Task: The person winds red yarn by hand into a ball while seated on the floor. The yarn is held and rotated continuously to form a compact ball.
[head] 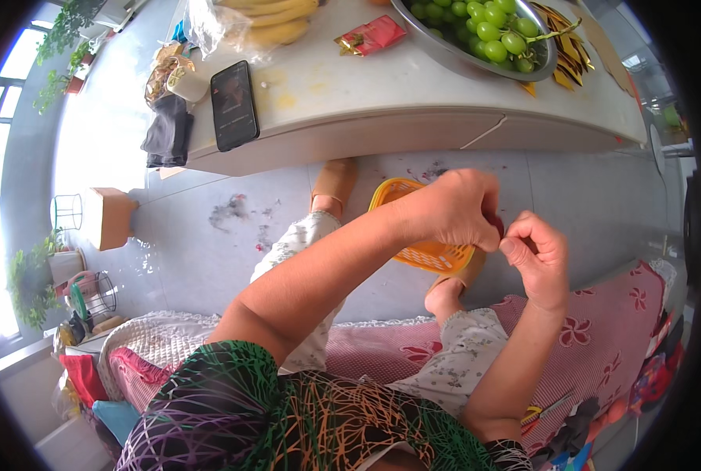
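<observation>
My left hand (459,209) is over the rim of a yellow-orange plastic basket (430,256), its fingers closed on a small dark red item (497,225) that is mostly hidden. At the right, my right hand (536,256) has its thumb and forefinger pinched together, meeting the fingertips of my left hand. Whether something thin lies in that pinch cannot be made out. The basket sits low between my legs, and my left forearm and hand hide part of it.
On the white tabletop (327,88) are a smartphone (234,106), bananas (276,23), a red packet (374,35), and a metal bowl (474,68) of green grapes (494,35). Dark and red scraps (232,209) litter the grey floor. A pink patterned cover (598,329) lies beside my legs.
</observation>
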`<state>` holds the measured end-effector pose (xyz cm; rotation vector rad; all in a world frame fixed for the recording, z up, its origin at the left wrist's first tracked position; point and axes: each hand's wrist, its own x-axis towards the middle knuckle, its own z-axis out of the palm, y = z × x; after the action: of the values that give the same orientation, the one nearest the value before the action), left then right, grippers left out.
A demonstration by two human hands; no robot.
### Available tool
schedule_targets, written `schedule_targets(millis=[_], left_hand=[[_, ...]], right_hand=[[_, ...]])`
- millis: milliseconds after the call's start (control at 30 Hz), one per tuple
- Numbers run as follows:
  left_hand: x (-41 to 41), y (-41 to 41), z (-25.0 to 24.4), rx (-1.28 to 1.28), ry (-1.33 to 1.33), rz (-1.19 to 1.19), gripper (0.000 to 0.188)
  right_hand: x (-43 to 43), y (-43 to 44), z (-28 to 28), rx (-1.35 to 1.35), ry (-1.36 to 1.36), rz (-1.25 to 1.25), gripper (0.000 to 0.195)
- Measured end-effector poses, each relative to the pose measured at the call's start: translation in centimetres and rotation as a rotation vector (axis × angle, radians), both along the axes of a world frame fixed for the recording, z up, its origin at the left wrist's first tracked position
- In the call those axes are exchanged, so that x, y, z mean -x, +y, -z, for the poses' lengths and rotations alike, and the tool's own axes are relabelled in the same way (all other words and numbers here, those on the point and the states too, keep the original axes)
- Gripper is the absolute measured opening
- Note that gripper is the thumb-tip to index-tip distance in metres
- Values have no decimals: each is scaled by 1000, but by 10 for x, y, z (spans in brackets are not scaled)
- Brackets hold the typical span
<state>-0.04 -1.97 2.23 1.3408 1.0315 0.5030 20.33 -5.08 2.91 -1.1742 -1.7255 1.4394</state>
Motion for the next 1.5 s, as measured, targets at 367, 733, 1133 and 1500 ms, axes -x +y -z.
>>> schedule_targets(millis=[367,733,1133,1500], left_hand=[[23,7,1,352,-1185,-159,31],[0,-2,5,129,-375,109,34],[-5,3,17,-30,-206,-12,34],[5,11,2,-20,-140,-358,33]], right_hand=[[6,0,2,-119,-3,98,7],[0,7,8,-54,88,321,7],[0,7,4,-75,182,169,8],[12,-2,-4,-216,54,-108,7]])
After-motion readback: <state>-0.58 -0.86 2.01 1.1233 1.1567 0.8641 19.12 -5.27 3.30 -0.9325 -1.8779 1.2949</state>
